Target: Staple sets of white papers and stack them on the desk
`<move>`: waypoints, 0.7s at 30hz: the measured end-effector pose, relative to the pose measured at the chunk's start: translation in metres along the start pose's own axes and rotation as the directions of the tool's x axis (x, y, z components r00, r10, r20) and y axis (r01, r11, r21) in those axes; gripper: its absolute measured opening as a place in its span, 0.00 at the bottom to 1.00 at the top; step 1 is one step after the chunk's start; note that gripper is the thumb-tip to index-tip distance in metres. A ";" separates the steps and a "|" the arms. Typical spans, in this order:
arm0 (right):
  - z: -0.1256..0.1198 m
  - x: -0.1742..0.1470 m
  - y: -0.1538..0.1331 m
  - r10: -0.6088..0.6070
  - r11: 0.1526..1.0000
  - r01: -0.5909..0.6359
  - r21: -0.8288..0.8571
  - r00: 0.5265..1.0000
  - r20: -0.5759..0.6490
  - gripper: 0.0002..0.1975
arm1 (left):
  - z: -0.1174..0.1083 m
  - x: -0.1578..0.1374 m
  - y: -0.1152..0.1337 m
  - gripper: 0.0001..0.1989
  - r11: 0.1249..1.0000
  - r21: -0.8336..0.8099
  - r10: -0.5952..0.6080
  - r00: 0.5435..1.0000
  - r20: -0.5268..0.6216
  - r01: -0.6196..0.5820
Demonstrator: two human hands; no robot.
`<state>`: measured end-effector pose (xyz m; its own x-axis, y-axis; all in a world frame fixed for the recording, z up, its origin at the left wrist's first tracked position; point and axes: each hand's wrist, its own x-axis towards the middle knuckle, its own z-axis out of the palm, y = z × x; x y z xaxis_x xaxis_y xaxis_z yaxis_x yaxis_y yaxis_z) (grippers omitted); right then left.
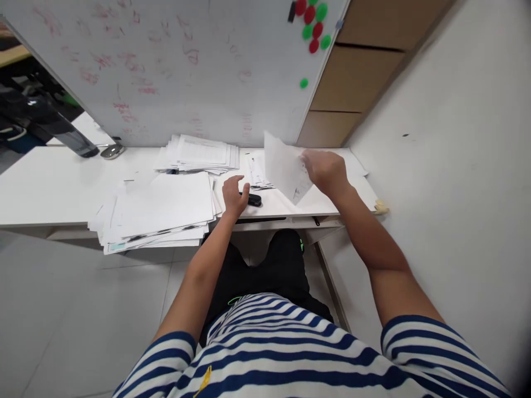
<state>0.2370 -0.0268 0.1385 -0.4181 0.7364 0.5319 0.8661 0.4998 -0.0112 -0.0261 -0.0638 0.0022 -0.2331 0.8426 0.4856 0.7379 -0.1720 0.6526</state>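
My right hand (327,170) pinches a white sheet of paper (284,166) by its edge and holds it tilted above the desk. Below and behind that sheet lies a small pile of papers (256,172), partly covered by it. My left hand (235,196) is open, thumb and fingers apart, with nothing between them. Beside its thumb a small black object, probably a stapler (254,199), lies near the front edge; whether the hand touches it I cannot tell. Left of this hand is a large stack of papers (166,202), overhanging the desk edge.
Another paper stack (203,153) lies farther back on the white desk (37,188). A whiteboard (166,72) with red writing and round magnets (309,15) stands behind. A dark bottle (78,141) and a computer mouse (112,151) are at left. A wall (456,138) bounds the right.
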 end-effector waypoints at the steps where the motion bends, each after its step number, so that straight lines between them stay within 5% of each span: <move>1: -0.011 -0.004 -0.001 -0.032 0.999 0.032 -0.010 0.999 -0.008 0.29 | -0.005 0.002 0.011 0.24 0.997 -0.068 0.031 0.999 -0.025 -0.032; 5: -0.038 -0.020 -0.001 -0.082 0.997 0.082 -0.002 0.995 -0.062 0.30 | -0.022 0.019 0.055 0.40 0.940 -0.341 0.043 0.992 0.121 0.001; 9: -0.047 -0.032 0.005 -0.027 0.998 0.032 0.045 0.995 -0.100 0.30 | -0.031 0.032 0.077 0.26 0.767 -0.632 0.095 0.955 0.280 0.109; 14: -0.038 -0.043 0.015 0.180 0.916 -0.062 0.396 0.946 -0.270 0.27 | -0.034 0.021 0.087 0.20 0.620 -0.755 -0.007 0.964 0.267 0.214; 17: -0.014 -0.055 0.016 0.409 0.691 -0.108 0.715 0.874 -0.263 0.28 | -0.031 0.012 0.091 0.19 0.564 -0.794 -0.071 0.971 0.229 0.228; 21: 0.031 -0.083 0.001 0.535 0.184 -0.198 0.963 0.842 0.071 0.32 | -0.025 0.007 0.091 0.19 0.548 -0.799 -0.140 0.969 0.203 0.246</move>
<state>0.2643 -0.0730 0.0676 0.0915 0.9197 0.3818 -0.0223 0.3852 -0.9226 0.0235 -0.0858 0.0796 -0.2006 0.9442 0.2614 -0.1596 -0.2947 0.9422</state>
